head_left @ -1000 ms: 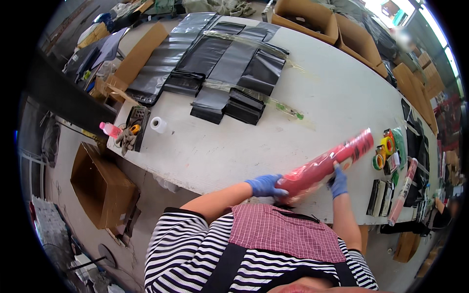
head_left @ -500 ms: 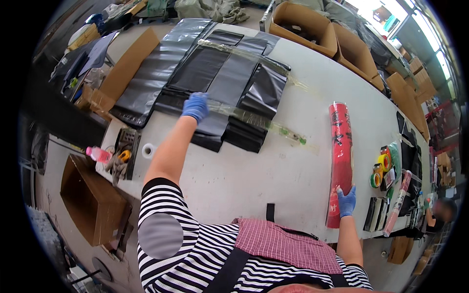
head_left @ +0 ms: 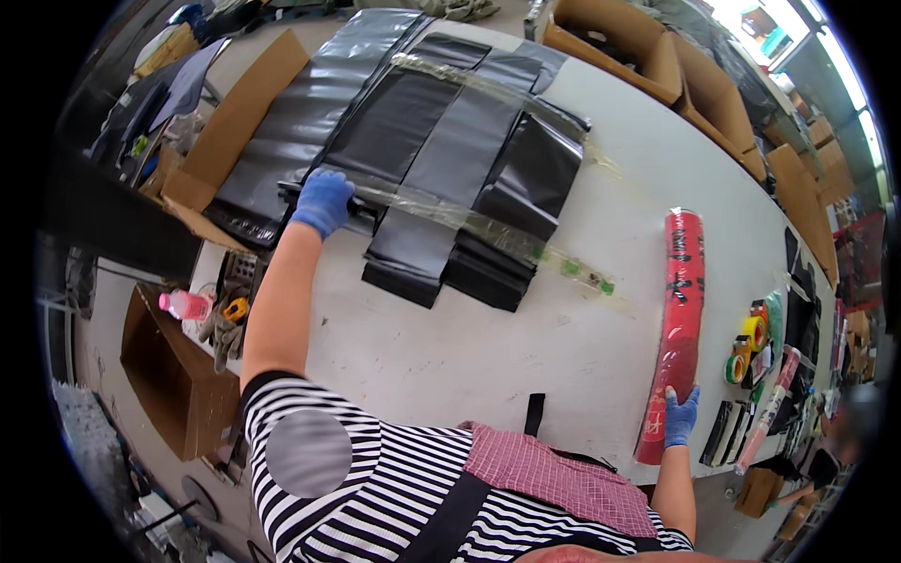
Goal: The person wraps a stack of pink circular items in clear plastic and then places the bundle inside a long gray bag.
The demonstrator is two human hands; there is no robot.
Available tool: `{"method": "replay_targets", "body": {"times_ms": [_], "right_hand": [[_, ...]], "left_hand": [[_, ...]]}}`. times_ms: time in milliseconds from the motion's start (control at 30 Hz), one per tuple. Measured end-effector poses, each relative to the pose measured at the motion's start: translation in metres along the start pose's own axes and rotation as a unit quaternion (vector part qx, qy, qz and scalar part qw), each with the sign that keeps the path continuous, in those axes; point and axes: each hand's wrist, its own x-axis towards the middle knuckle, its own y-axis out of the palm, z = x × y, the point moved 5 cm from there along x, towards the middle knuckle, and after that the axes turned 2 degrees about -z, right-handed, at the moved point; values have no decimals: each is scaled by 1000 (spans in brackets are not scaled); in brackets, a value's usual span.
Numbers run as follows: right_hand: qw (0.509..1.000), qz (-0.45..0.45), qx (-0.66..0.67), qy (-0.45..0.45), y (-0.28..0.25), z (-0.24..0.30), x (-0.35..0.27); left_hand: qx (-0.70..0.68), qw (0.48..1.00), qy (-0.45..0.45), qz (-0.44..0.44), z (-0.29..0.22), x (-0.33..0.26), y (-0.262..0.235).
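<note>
Stacks of black plastic bags [head_left: 389, 131] lie side by side on the white table, with strips of clear tape [head_left: 427, 208] stretched across them. My left hand [head_left: 326, 204], in a blue glove, is closed on the near left end of the black bags, bunching it; its fingertips are partly hidden. On the right lies a long red roll [head_left: 685, 305] in clear wrap with dark markings. My right hand [head_left: 681, 416], also gloved in blue, grips the near end of this roll, thumb on top. A short black strip [head_left: 535, 414] lies near the table's front edge.
A large grey-black plastic sheet [head_left: 319, 98] covers the table's far left. Cardboard boxes [head_left: 615, 47] stand beyond the far right edge. Tape rolls [head_left: 754, 330] lie right of the red roll. A pink bottle [head_left: 185, 305] stands at the left edge, above an open carton [head_left: 174, 375].
My left hand has moved left and slightly nearer, pulling up the near left end of the black bags. My right hand stays on the red roll. The whole view has shifted somewhat.
</note>
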Motion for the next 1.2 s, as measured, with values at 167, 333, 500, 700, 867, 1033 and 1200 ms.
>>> {"method": "replay_targets", "body": {"times_ms": [167, 333, 500, 700, 867, 1033, 1200], "right_hand": [[1000, -1, 2, 24, -3, -6, -4], [1000, -7, -2, -10, 0, -4, -2], [1000, 3, 16, -2, 1, -4, 3], [999, -37, -26, -8, 0, -10, -3], [1000, 15, 3, 11, -6, 11, -6], [1000, 11, 15, 7, -4, 4, -4], [1000, -4, 0, -1, 1, -13, -1]], "left_hand": [[-60, 952, -14, 300, -22, -112, 20], [-189, 966, -71, 164, 16, -96, 30], [-211, 966, -133, 74, 18, -79, 56], [-169, 977, -109, 64, 3, -72, 51], [-94, 995, -20, -15, 4, -70, 73], [-34, 997, -41, 50, 2, -64, 90], [-143, 990, -14, -4, 3, -72, 70]]}}
